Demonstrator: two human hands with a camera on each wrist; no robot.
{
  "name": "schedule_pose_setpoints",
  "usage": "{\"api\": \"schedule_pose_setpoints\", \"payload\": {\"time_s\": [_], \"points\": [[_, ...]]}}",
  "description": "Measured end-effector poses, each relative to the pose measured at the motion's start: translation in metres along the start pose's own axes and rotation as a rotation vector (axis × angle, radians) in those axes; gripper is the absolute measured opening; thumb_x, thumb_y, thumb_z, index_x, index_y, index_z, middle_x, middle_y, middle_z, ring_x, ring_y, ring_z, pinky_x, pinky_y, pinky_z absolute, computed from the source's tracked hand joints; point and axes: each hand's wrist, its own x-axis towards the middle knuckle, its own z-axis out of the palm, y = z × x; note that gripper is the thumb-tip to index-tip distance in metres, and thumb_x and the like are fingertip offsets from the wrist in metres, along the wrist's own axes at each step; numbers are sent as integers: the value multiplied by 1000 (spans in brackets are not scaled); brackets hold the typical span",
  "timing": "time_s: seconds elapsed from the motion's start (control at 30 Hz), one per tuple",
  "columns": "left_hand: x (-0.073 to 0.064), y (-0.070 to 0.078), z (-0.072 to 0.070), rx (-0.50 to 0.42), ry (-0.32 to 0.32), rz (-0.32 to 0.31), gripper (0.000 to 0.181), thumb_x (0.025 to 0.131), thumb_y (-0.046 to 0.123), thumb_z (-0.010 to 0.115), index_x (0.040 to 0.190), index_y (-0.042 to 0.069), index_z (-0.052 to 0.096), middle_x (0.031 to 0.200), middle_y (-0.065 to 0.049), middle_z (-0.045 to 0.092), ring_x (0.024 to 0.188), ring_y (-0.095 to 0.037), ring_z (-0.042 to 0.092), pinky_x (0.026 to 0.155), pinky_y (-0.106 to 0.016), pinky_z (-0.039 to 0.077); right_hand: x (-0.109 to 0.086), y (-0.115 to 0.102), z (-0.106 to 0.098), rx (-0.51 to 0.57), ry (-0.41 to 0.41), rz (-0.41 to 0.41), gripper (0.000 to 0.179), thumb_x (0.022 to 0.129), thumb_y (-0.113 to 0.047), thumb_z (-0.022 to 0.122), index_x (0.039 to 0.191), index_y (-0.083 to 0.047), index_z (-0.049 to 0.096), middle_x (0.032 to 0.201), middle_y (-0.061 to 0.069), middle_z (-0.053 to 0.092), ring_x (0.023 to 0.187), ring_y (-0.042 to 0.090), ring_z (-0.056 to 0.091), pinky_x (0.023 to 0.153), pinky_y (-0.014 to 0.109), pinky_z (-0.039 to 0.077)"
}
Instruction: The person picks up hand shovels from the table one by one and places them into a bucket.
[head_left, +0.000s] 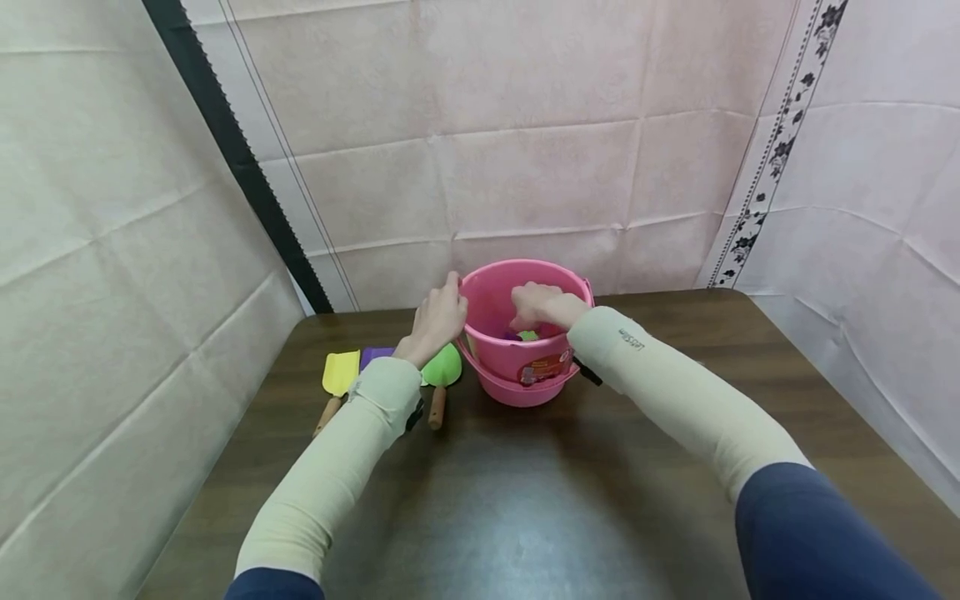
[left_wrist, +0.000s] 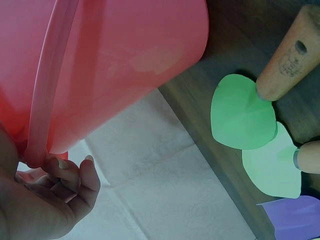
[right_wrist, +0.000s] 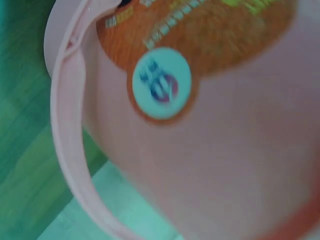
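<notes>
A pink bucket (head_left: 517, 354) with a label on its front stands near the table's far edge, its pink handle (left_wrist: 47, 80) hanging down. My left hand (head_left: 437, 318) grips the rim on the left side; in the left wrist view its fingers (left_wrist: 87, 182) curl at the handle's joint. Inside the bucket's mouth is my right hand (head_left: 543, 306), bent downward, its fingertips hidden. Just below it, small purple and green pieces (head_left: 528, 336) show in the bucket. The right wrist view shows only the bucket's wall and label (right_wrist: 162, 85), not the hand.
Left of the bucket lie toy shovels with wooden handles: a green shovel (head_left: 442, 365), a pale green shovel (left_wrist: 272, 162) partly under it, a purple shovel (head_left: 375, 356) and a yellow shovel (head_left: 341, 372). Cloth-covered walls (head_left: 540, 183) stand behind and beside the brown table (head_left: 525, 500).
</notes>
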Motion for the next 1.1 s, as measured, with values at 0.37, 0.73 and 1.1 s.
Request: {"api": "schedule_pose_setpoints", "payload": {"time_s": [0.37,0.73,1.1], "points": [[-1,-4,-5,-5,-11,1,27,100,29,39,121,13,46,85,-10,60,79,-28,62,70,-44,48,-16,46,-18,58,649,-37,29,91,-19,53,63,-10,53,58,2,46,52,16,41,46,29,33],[-7,-24,-22,12,-11,-76,52,100,46,23,131,12,48,115,-14,63,109,-36,61,90,-54,47,-13,75,-1,81,632,74,26,93,-17,49,74,-4,61,75,13,58,69,26,53,58,39,41],[-35,-78,-13,177,-98,-171,39,98,24,39,128,1,46,108,-20,59,95,-37,61,75,-51,48,-15,71,-4,131,579,117,23,93,-13,47,92,-9,70,85,14,66,80,32,62,65,45,47]]}}
